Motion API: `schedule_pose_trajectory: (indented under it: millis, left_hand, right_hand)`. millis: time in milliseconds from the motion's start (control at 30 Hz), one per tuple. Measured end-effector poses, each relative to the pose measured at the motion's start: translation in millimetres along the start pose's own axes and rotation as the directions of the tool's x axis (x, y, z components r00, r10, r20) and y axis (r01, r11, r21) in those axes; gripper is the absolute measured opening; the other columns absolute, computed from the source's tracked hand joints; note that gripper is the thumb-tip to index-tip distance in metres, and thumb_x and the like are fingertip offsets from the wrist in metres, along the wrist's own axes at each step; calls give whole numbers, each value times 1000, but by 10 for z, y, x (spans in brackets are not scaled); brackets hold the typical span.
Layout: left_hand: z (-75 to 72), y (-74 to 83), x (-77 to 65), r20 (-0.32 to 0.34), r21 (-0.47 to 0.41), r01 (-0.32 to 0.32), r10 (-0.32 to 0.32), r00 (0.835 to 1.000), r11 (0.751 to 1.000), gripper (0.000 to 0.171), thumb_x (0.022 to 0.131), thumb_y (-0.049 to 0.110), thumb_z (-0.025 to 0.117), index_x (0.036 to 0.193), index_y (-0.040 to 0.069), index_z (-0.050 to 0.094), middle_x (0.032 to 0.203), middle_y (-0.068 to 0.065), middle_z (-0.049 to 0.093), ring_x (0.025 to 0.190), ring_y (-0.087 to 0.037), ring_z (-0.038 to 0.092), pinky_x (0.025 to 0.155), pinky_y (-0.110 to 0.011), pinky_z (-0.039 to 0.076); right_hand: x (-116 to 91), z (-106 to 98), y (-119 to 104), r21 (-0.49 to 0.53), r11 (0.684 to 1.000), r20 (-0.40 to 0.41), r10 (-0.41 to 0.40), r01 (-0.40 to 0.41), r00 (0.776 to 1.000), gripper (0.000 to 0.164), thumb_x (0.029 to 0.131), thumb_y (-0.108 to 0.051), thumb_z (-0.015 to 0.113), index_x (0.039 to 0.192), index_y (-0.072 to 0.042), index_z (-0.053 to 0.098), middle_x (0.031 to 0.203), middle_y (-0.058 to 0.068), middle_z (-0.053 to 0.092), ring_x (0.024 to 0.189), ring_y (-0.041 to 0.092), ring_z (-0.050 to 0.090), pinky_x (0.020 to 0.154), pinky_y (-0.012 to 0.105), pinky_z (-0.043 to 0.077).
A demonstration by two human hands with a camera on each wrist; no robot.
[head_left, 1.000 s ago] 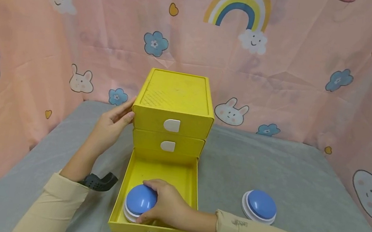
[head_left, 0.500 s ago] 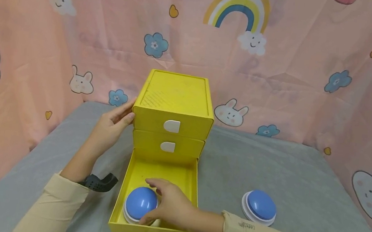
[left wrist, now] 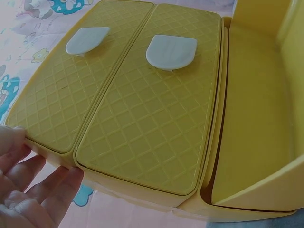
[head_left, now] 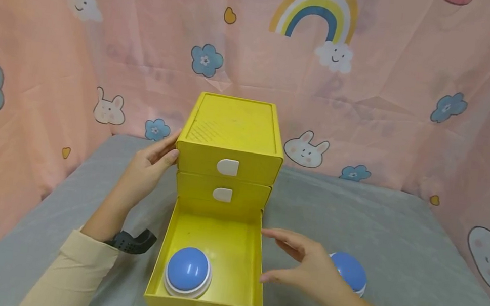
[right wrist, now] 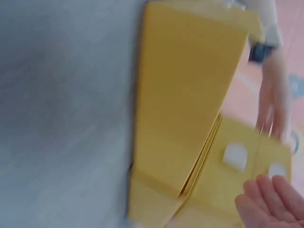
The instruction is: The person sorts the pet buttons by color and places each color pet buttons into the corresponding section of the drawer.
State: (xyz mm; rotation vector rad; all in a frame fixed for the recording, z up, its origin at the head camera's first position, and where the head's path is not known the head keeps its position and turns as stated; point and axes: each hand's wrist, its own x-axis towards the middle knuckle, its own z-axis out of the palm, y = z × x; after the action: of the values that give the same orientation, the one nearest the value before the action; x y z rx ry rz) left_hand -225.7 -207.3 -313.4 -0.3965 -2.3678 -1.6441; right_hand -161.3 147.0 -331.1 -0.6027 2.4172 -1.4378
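A yellow cabinet (head_left: 235,123) of three drawers stands mid-table, its bottom drawer (head_left: 237,254) pulled out toward me. Inside that drawer, at the front left, sits a blue dome button (head_left: 187,269) on a white base. My left hand (head_left: 143,173) rests with extended fingers against the cabinet's left side; in the left wrist view its fingertips touch the edge beside the upper drawer fronts. To the right of the open drawer, my right hand (head_left: 304,265) holds nothing, thumb and fingers spread apart. Behind its wrist, a second blue dome button (head_left: 349,272) lies on the table, partly hidden.
The upper two drawers are closed, with white pull tabs (head_left: 227,166) on their fronts. Grey cloth covers the table (head_left: 400,233). A pink printed curtain (head_left: 254,1) hangs close behind and along both sides.
My right hand has let go of the button in the drawer and moved right, out past the drawer's side wall. The left hand stays at the cabinet.
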Motion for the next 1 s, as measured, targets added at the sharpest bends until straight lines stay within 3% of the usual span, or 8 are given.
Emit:
schedule_pose_trajectory:
  millis: [100,167,300,400,600,667,900,1000]
  left_hand:
    - [5,-4,-3,-4,-14,-5,5,1000,1000,53,106,31,47,156,24,33,158,-2,41,138,-22,48,102,-13,48]
    - [5,-6,-3,-9,-20,-8,8,1000,1000,52,106,30,48,156,24,34,157,-3,42,138,-22,48,100,-10,48]
    - [5,-5,1,-13,-26,-8,8,1000,1000,52,106,29,48,155,24,35,157,-2,42,138,-21,48,100,-9,47]
    - [7,-13,5,-10,-20,-11,10,1000,1000,52,106,30,48,156,23,34,158,-2,41,138,-21,48,100,-10,47]
    - [6,0,5,-14,-23,-4,4,1000,1000,52,106,30,48,156,23,34,157,-2,42,138,-21,48,100,-9,47]
    - [5,10,6,-15,-22,-5,5,1000,1000,52,106,29,48,156,23,34,157,-2,42,138,-21,48,101,-11,47]
    - [13,24,0,-8,-16,13,-13,1000,1000,52,106,30,48,156,25,34,157,0,42,138,-19,48,107,-21,48]
    - [18,21,-1,-11,-20,10,-11,1000,1000,52,106,31,48,155,25,34,157,-1,43,137,-19,49,105,-17,48]
  right_hand:
    - [-112,-179,117,-33,999,-69,-9,7,998,66,76,-28,86,136,-21,61,143,5,59,138,30,49,109,40,47]
    - [-170,-281,197,-43,999,-117,4,-9,993,63,77,-27,85,136,-23,62,140,1,61,135,14,53,107,30,50]
    - [-266,-474,336,-79,990,-188,101,-118,977,62,80,-32,83,137,-26,60,141,-4,61,128,-4,53,104,24,52]
    - [-340,-615,442,-76,980,-201,168,-186,965,63,83,-34,81,141,-27,57,144,-7,58,129,-5,53,103,27,53]
    - [-485,-831,710,9,992,-185,128,-129,974,66,88,-19,76,148,-14,49,142,-17,55,119,-24,44,95,3,45]
    - [-529,-886,792,13,992,-182,128,-128,975,67,89,-17,75,149,-12,46,143,-18,54,118,-26,43,94,1,43]
    - [-633,-1097,1064,14,971,-176,239,-240,955,73,91,-21,74,153,-11,38,135,-31,48,113,-32,38,91,0,43]
    - [-633,-1148,1151,9,963,-183,265,-268,947,76,90,-23,75,154,-9,37,139,-25,49,111,-31,39,90,1,45]
